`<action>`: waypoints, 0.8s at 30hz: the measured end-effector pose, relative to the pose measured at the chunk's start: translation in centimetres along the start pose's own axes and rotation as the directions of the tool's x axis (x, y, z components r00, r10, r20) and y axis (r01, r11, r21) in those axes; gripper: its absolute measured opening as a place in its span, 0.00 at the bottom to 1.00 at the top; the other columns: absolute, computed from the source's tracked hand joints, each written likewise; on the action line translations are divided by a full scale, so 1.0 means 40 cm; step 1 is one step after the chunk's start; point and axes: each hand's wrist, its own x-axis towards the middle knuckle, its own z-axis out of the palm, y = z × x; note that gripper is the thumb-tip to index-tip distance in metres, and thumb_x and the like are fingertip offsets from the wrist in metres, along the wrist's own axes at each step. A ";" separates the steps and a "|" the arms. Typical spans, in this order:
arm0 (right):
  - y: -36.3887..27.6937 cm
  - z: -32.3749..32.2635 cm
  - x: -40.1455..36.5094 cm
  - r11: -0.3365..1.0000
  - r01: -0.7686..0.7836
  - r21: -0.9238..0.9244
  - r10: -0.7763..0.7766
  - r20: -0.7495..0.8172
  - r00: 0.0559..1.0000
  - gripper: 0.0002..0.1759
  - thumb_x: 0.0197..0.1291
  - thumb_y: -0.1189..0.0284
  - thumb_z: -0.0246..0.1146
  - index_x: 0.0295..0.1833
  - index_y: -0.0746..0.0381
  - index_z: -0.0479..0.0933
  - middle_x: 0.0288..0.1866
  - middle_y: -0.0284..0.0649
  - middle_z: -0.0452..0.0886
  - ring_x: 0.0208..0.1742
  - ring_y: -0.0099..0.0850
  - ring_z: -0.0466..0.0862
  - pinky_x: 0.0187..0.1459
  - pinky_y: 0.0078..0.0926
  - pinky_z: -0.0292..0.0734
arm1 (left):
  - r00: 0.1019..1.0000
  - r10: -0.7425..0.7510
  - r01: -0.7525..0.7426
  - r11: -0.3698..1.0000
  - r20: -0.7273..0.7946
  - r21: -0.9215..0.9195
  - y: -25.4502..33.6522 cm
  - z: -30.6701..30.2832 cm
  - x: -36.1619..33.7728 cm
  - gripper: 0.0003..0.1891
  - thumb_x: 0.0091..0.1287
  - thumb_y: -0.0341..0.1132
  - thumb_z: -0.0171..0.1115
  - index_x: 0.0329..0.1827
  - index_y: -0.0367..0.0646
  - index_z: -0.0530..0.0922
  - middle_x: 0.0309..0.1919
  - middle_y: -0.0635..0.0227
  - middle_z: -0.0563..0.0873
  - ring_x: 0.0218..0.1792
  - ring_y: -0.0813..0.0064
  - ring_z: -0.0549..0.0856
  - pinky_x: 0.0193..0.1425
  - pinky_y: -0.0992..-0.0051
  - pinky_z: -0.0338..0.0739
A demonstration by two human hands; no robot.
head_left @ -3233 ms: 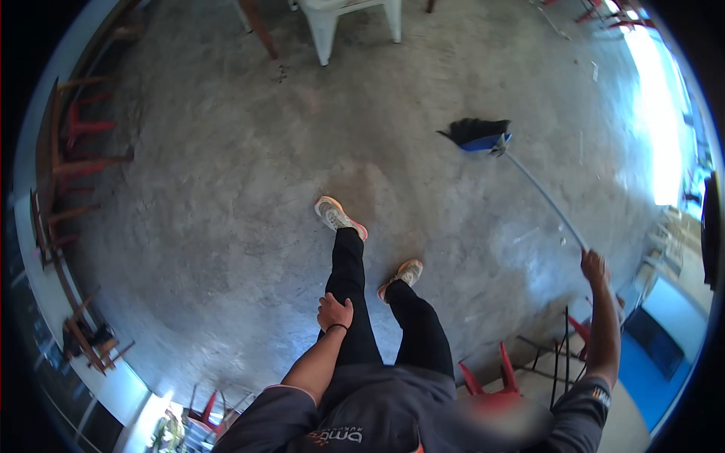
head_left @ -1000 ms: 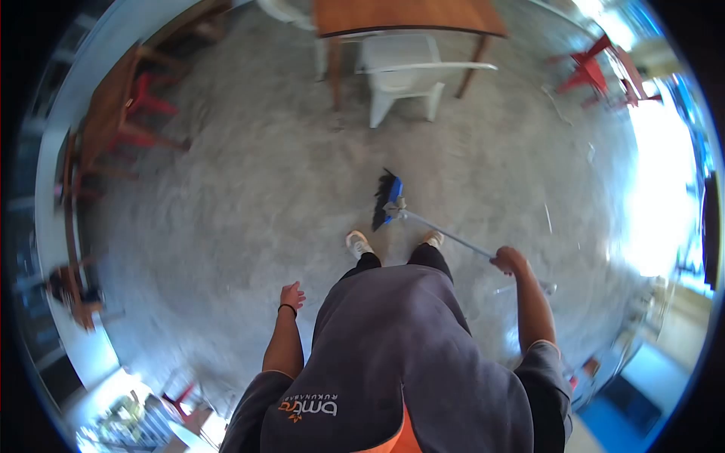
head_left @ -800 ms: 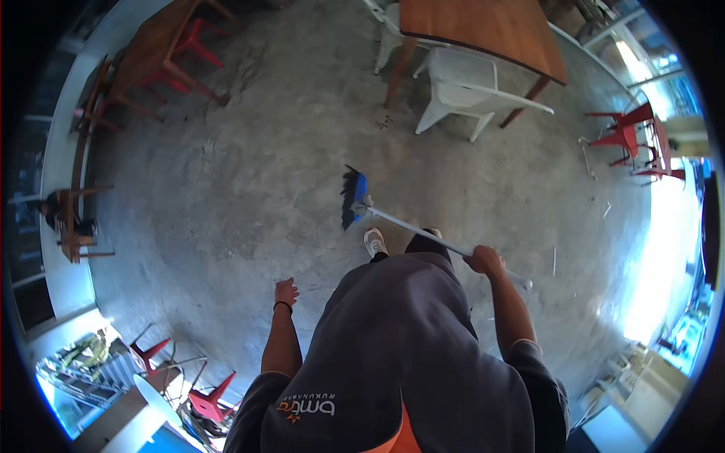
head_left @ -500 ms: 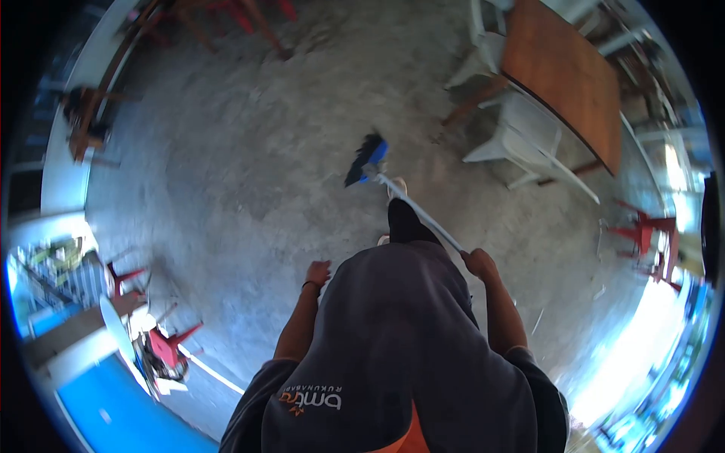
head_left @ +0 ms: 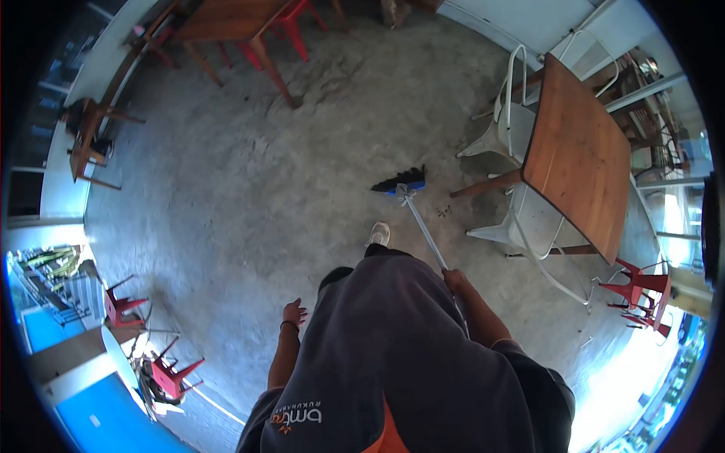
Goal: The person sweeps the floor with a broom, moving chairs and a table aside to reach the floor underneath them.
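Observation:
My right hand (head_left: pixel 455 281) is wrapped round the pale handle of a broom (head_left: pixel 425 230), close to my body. The broom's blue head with dark bristles (head_left: pixel 400 182) rests on the grey concrete floor (head_left: pixel 249 189) ahead of me. Small dark bits of debris (head_left: pixel 444 211) lie on the floor just right of the broom head. My left hand (head_left: pixel 294 312) hangs at my left side with its fingers apart, holding nothing. One light shoe (head_left: pixel 379 234) shows in front of my dark shirt.
A wooden table (head_left: pixel 578 155) with white metal chairs (head_left: pixel 521 219) stands at the right. Another wooden table (head_left: pixel 230 19) with red stools is at the upper left. Red chairs (head_left: pixel 172 376) stand at the lower left, and more (head_left: pixel 638 285) at the far right.
The broom head has moved right and turned so its bristles lie more crosswise. I have moved forward; the right-hand table appears lower and the far table shows more. My left hand's fingers are more spread.

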 end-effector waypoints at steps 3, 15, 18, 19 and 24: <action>-0.117 -0.057 0.100 0.989 -0.035 0.143 0.033 0.020 0.999 0.29 0.60 0.50 0.55 0.29 0.69 0.77 0.18 0.45 0.75 0.16 0.35 0.76 0.20 0.36 0.70 | 0.996 0.036 -0.041 0.997 -0.076 -0.066 0.151 0.017 0.041 0.21 0.65 0.51 0.55 0.53 0.47 0.73 0.37 0.63 0.84 0.32 0.69 0.82 0.32 0.66 0.72; -0.720 -0.170 0.345 0.822 -0.074 0.565 0.069 0.030 0.997 0.25 0.61 0.53 0.58 0.29 0.68 0.73 0.16 0.41 0.70 0.13 0.32 0.69 0.14 0.34 0.62 | 0.933 0.269 -0.359 0.730 0.237 0.582 0.770 0.212 0.296 0.17 0.63 0.47 0.56 0.46 0.45 0.78 0.29 0.60 0.83 0.29 0.64 0.82 0.32 0.62 0.74; -0.856 -0.187 0.380 0.741 -0.092 0.665 0.105 0.020 0.994 0.26 0.62 0.54 0.57 0.33 0.70 0.75 0.20 0.43 0.73 0.17 0.32 0.72 0.17 0.34 0.64 | 0.946 0.192 -0.305 0.800 0.261 0.517 1.066 0.233 0.421 0.16 0.62 0.46 0.57 0.45 0.45 0.78 0.27 0.59 0.83 0.28 0.62 0.82 0.32 0.61 0.74; -0.902 -0.207 0.390 0.721 -0.084 0.687 0.120 -0.006 0.993 0.26 0.62 0.54 0.57 0.34 0.71 0.76 0.21 0.43 0.74 0.18 0.33 0.73 0.18 0.34 0.65 | 0.953 0.159 -0.268 0.841 0.258 0.470 1.181 0.241 0.463 0.16 0.62 0.46 0.57 0.44 0.44 0.79 0.27 0.58 0.83 0.28 0.62 0.82 0.32 0.60 0.75; -1.077 -0.307 0.430 0.874 0.117 0.471 -0.048 -0.156 0.987 0.25 0.64 0.56 0.55 0.33 0.72 0.77 0.23 0.44 0.76 0.21 0.33 0.75 0.21 0.35 0.66 | 0.823 0.388 -0.567 0.619 0.415 0.544 1.839 0.369 0.683 0.13 0.63 0.42 0.56 0.34 0.40 0.79 0.26 0.58 0.81 0.29 0.60 0.80 0.36 0.62 0.75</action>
